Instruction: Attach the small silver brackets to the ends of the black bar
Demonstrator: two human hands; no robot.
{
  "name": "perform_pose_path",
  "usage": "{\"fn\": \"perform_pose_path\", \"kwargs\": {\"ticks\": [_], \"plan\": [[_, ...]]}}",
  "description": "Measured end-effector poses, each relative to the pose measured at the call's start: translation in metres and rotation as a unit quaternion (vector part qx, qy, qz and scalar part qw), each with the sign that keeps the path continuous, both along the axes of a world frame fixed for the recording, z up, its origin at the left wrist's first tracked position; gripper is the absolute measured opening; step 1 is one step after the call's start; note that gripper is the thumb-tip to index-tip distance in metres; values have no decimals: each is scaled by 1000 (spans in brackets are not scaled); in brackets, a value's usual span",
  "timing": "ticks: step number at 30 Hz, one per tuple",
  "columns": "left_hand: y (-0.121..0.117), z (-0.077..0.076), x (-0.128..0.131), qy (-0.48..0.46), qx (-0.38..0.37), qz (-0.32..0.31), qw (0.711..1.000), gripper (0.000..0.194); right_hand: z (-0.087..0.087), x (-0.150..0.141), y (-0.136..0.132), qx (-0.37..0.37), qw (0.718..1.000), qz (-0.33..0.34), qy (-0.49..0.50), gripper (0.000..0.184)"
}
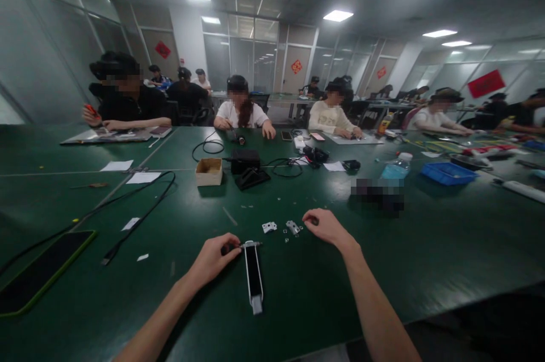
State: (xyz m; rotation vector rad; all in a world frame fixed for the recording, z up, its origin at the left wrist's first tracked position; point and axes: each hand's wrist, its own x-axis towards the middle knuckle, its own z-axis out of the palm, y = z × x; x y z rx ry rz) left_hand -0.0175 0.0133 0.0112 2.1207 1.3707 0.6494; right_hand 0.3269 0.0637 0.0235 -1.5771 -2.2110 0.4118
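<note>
A narrow white-framed piece with a black top [254, 271], resembling a small scooter deck, lies lengthwise before me on the green table. Across its far end runs a thin metal rod [251, 244]. The fingertips of my left hand [218, 257] are closed on the rod's left end. To the right, my right hand [327, 227] rests low over the table with thumb and fingers curled together; whatever is between them is hidden. Just left of it is a silvery bracket [293, 227] with several tiny pieces around it. Another silvery bracket [269, 227] lies further left.
Ahead stand a small cardboard box [209, 172] and a black device [246, 162] with cables. A water bottle [395, 168] and blue tray [449, 173] are at right. On the left lie a green-edged black phone-like slab [45, 271] and a black cable [140, 220]. Several people sit opposite.
</note>
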Motion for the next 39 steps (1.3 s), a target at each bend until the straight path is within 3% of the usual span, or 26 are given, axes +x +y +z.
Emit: {"fn": "perform_pose_path", "kwargs": {"ticks": [4,11,15,20,25,29,33,39], "plan": [[-1,-1,0,-5,5,-1,1000,19,2,-4,-4,-122,992,-3,3,17],[-2,1,1,3,10,-7,1000,18,8,-17,-9,-165,986,25,-2,18],[-2,2,2,5,20,-11,1000,17,6,-23,-8,-166,985,1,-36,21],[-2,0,2,14,19,-7,1000,16,5,-30,-8,-177,982,-36,-55,12],[0,-4,1,9,29,-6,1000,16,7,-29,-9,-140,986,-44,-75,10],[-1,-6,0,15,67,4,998,18,8,-38,-12,-44,999,0,-10,10],[-6,-6,2,-4,131,1,991,22,1,-77,-23,44,991,69,109,5],[-14,-7,12,-38,182,-45,982,17,-12,-134,-46,50,957,187,215,10]]}}
